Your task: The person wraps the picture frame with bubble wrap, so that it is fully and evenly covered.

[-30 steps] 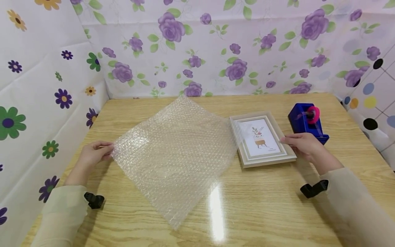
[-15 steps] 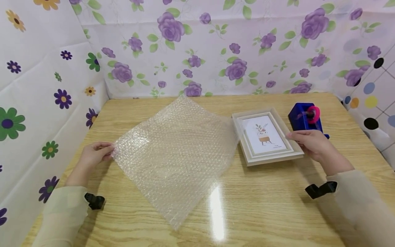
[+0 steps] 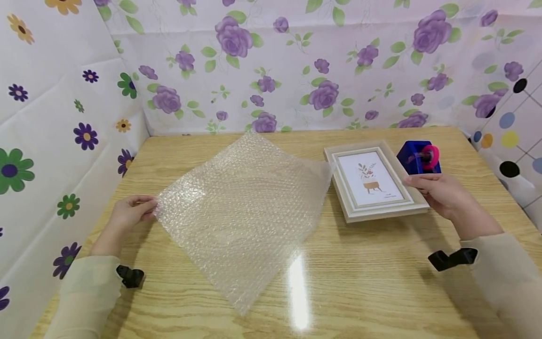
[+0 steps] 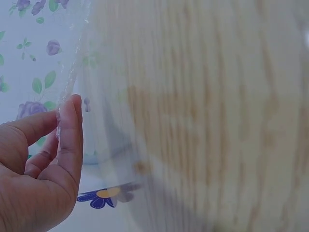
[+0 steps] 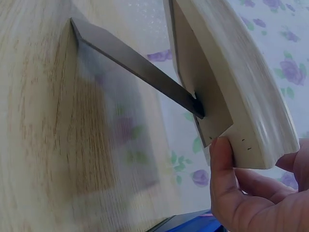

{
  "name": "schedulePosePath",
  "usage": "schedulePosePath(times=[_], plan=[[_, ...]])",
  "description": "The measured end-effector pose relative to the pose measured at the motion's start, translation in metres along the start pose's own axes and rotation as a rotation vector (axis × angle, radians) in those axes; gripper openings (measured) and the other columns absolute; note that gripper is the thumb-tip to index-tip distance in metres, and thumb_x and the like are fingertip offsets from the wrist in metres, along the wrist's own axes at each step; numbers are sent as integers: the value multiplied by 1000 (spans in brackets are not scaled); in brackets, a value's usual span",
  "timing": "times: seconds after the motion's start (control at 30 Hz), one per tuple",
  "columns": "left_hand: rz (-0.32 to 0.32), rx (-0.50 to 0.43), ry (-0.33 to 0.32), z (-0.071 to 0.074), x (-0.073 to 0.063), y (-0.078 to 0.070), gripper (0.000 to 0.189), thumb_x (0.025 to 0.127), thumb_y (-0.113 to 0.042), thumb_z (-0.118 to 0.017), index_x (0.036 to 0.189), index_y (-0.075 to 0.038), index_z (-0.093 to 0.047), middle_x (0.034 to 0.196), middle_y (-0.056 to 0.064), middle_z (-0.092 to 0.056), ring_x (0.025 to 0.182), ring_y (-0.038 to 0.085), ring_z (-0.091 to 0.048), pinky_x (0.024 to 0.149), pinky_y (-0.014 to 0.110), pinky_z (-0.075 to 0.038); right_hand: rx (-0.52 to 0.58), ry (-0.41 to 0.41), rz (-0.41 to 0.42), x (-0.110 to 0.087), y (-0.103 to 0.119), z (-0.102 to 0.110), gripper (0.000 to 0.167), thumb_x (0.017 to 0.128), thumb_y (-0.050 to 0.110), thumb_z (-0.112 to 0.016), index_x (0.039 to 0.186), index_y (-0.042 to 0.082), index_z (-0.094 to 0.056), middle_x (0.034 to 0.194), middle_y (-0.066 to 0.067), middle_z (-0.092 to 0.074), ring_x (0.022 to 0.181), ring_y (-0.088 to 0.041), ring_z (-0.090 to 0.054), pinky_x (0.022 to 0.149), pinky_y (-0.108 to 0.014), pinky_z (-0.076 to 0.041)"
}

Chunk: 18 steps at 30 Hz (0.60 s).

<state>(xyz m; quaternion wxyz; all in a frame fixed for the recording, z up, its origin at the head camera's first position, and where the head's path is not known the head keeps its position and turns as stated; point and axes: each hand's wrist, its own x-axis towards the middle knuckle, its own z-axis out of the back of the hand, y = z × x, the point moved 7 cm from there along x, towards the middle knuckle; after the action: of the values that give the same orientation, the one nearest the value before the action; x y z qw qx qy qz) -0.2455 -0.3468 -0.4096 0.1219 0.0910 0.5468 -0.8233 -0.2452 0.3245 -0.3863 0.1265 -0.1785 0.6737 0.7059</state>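
A sheet of bubble wrap (image 3: 241,216) lies diagonally across the wooden table. My left hand (image 3: 131,215) pinches its left corner between thumb and fingers; in the left wrist view the sheet's edge runs up from that left hand (image 4: 48,164). Over the table's right side, my right hand (image 3: 446,197) grips a cream picture frame (image 3: 349,186) by its right edge, printed plant side up. The wrap's right corner meets the frame's left side. Seen from beneath in the right wrist view, the frame's support leg (image 5: 135,67) sticks out toward the tabletop; the right hand (image 5: 256,198) holds the frame's border.
Behind the right hand stands a blue tape dispenser (image 3: 408,155) with a pink roll core, partly hidden by that hand. Flowered sheets (image 3: 288,75) hang along the back and left of the wooden table (image 3: 190,301). Window-like glare marks the tabletop's front middle.
My right hand has moved right and slightly away with the picture frame, drawing it out from under the bubble wrap's right corner. The left hand and the wrap's left corner have stayed put.
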Motion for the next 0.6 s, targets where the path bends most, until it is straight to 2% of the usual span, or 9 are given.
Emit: schedulePosePath(times=[0.2,0.4,0.5,0.6], plan=[[19,-27,21,-4,-1,-4,38,97,-15,-53,125,9,-46,80,-18,-60,75,-6,-61,74,13,-54,36,-12,-17,-5,1,5,21,90,19,-65,74,29,-74,76,10,-68,69,-4,-65,62,-20,-56],[28,-13,14,-5,1,-7,42,97,-17,-53,128,10,-44,81,-19,-59,75,-7,-60,75,13,-54,89,-7,-3,-10,6,10,24,92,16,-62,73,25,-75,74,7,-70,67,-7,-66,60,-21,-57],[33,-50,22,-6,2,-7,37,97,-16,-54,125,7,-47,80,-18,-60,75,-6,-61,75,13,-54,75,-6,8,-12,8,12,25,92,16,-61,74,25,-75,74,7,-69,67,-7,-66,60,-21,-56],[33,-122,37,-9,2,-8,23,95,-13,-56,114,0,-54,79,-16,-63,74,-5,-62,74,13,-54,54,-5,18,-16,10,15,26,94,16,-59,75,25,-75,74,6,-69,65,-8,-66,59,-22,-56]])
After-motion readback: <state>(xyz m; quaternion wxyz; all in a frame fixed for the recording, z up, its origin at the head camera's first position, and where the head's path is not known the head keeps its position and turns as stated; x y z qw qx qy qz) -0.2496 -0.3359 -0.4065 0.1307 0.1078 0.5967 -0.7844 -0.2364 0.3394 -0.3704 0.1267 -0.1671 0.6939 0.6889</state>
